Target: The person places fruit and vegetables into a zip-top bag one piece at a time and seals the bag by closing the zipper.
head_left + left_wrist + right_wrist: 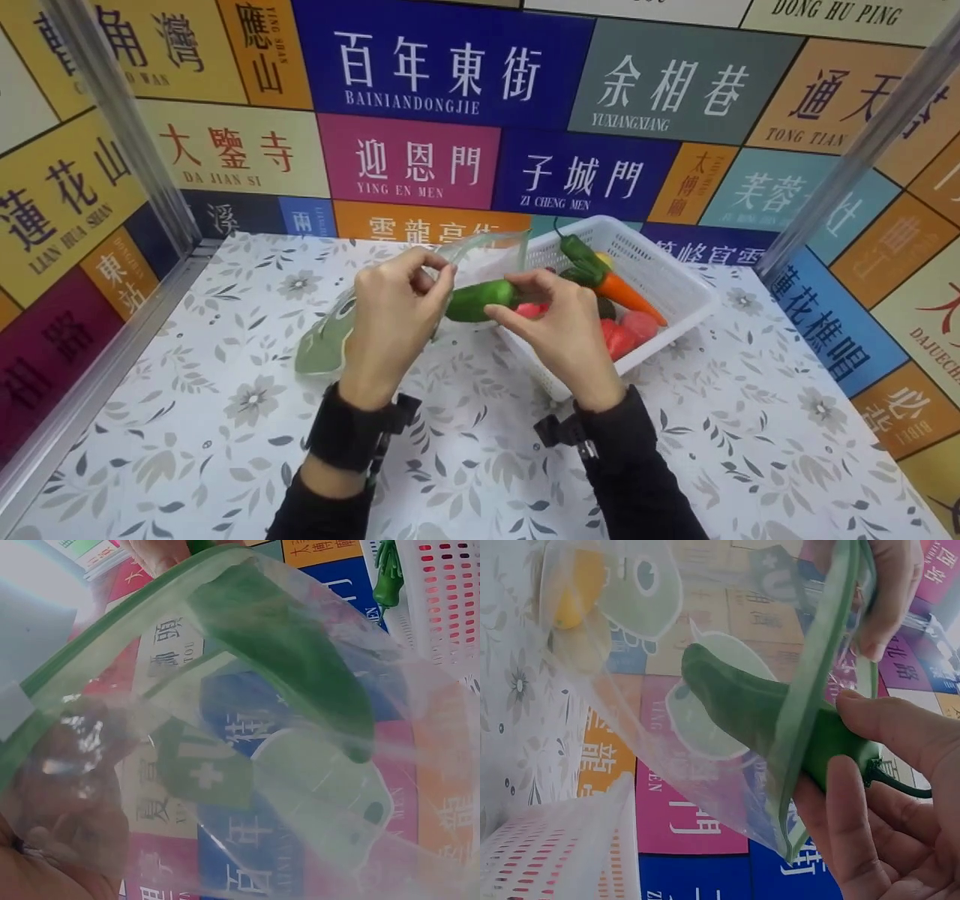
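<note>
My right hand (566, 319) pinches a long green pepper (480, 301) near its stem end between thumb and fingers. In the right wrist view, the tapered end of this pepper (742, 701) reaches past the green zip edge (817, 675) into a clear zip bag (641, 712); the stem stays outside by the palm. My left hand (394, 315) pinches the bag's mouth edge on the other side. Pale green cartoon shapes are printed on the bag (322, 352). A yellow-orange thing (581, 589) shows at its lower end, beyond the pepper.
Right of the bag stands a white perforated basket (679, 274), with a carrot (630, 294), a green chili (576, 249) and red pieces (619, 341) in it. A flower-patterned cloth (465, 450) covers the table. Sign-printed panels (450, 67) rise behind.
</note>
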